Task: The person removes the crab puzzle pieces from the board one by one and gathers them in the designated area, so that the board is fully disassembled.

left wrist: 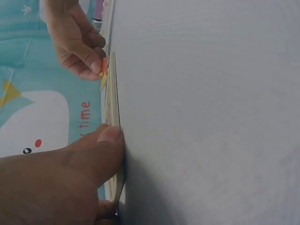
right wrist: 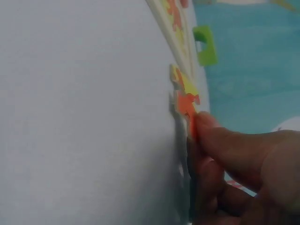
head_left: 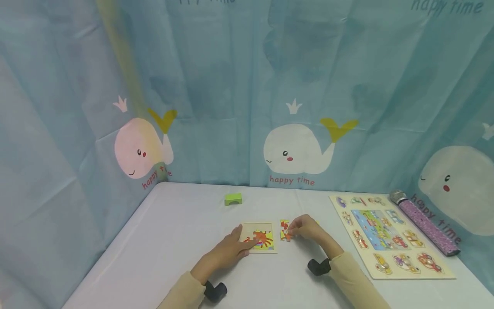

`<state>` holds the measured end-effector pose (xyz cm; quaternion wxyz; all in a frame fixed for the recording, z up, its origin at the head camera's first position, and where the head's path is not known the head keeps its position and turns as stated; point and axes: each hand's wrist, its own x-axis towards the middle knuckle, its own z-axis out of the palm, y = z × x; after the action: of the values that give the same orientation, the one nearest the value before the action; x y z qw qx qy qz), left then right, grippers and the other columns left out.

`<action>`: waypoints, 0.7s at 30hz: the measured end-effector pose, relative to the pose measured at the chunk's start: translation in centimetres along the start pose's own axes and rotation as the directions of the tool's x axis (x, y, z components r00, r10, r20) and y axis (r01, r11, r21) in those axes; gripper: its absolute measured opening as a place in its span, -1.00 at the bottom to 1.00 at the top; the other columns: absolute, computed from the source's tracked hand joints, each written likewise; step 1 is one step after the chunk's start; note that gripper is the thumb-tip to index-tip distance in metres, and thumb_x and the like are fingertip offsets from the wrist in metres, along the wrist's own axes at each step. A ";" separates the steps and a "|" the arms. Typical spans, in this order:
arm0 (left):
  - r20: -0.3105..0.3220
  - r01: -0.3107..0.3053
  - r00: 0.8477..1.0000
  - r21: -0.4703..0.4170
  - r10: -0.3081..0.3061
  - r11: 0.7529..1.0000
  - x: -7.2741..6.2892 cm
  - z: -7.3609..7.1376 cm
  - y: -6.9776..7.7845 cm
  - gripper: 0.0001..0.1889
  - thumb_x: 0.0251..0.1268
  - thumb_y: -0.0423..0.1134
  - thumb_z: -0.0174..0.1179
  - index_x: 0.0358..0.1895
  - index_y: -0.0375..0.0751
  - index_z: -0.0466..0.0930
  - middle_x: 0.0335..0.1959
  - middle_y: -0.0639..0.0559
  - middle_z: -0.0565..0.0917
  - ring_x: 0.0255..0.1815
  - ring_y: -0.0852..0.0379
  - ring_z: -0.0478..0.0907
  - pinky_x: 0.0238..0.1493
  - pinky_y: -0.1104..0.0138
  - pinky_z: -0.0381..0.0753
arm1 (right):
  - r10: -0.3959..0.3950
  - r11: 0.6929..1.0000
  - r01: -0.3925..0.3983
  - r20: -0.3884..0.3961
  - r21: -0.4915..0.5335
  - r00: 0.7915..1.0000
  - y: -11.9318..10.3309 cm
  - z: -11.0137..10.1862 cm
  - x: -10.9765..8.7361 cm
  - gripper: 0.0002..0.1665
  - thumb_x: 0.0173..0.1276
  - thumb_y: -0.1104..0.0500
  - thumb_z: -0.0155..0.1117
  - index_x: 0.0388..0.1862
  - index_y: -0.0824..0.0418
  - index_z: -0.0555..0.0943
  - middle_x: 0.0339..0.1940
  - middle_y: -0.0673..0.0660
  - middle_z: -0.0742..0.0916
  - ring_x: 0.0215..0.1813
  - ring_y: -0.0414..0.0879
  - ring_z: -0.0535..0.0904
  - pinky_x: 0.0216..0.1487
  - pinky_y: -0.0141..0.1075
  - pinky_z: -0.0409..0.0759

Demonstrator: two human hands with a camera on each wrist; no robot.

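My left hand (head_left: pixel 227 251) rests at the left side of a small wooden jigsaw tray (head_left: pixel 256 225), its fingers reaching over the board. Inside the tray lie several yellow pieces with a red-orange picture (head_left: pixel 266 239). To the right of the tray, my right hand (head_left: pixel 306 227) pinches an orange-and-yellow puzzle piece (right wrist: pixel 187 105) between thumb and fingers, low over the table. Another puzzle piece (head_left: pixel 284 223) lies just beyond it. The right hand's fingers hide part of the pinched piece.
A green arch block (head_left: pixel 233 198) stands behind the tray. On the right lies a large knobbed puzzle board (head_left: pixel 347 234), with a glittery pink microphone (head_left: pixel 430 227) beside it. A blue whale-print curtain (head_left: pixel 231 146) hangs along the back of the white table (head_left: pixel 154 240).
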<state>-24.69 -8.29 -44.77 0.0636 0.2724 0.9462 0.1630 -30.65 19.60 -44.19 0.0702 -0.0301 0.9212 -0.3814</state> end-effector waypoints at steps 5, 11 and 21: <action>-0.001 0.003 1.000 -0.008 -0.003 1.000 0.0 0.0 0.0 -0.55 0.34 -0.05 0.01 0.29 0.34 0.29 0.43 -0.35 0.03 0.39 -0.30 0.11 0.28 -0.11 0.25 | -0.003 0.999 0.001 -0.025 -0.054 1.000 -0.1 0.3 -0.1 -0.94 0.02 0.29 0.39 -0.56 0.21 0.65 -0.57 -0.01 0.66 -0.48 -0.17 0.43 -0.47 -0.40 0.37; -0.019 -0.012 1.000 0.005 0.012 1.000 0.1 0.1 -0.2 -0.56 0.34 -0.05 0.01 0.28 0.33 0.32 0.42 -0.35 0.05 0.41 -0.27 0.09 0.30 -0.09 0.23 | 0.007 0.997 -0.010 -0.035 -0.083 0.999 -0.2 0.5 -0.1 -0.93 0.05 0.24 0.40 -0.55 0.16 0.65 -0.55 -0.01 0.66 -0.45 -0.16 0.45 -0.42 -0.39 0.41; 0.000 -0.011 1.000 0.005 0.011 1.000 -0.1 -0.1 0.2 -0.56 0.35 -0.07 0.00 0.27 0.38 0.31 0.42 -0.38 0.03 0.41 -0.29 0.07 0.30 -0.11 0.22 | -0.122 0.992 0.122 0.022 -0.041 0.992 -2.1 1.2 0.3 -0.95 0.14 0.20 0.34 -0.45 0.17 0.64 -0.57 0.01 0.62 -0.54 -0.16 0.45 -0.54 -0.37 0.43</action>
<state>-24.55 -8.22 -44.62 0.0621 0.2778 0.9450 0.1611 -30.79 17.21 -43.56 0.0550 -0.0915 0.9247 -0.3653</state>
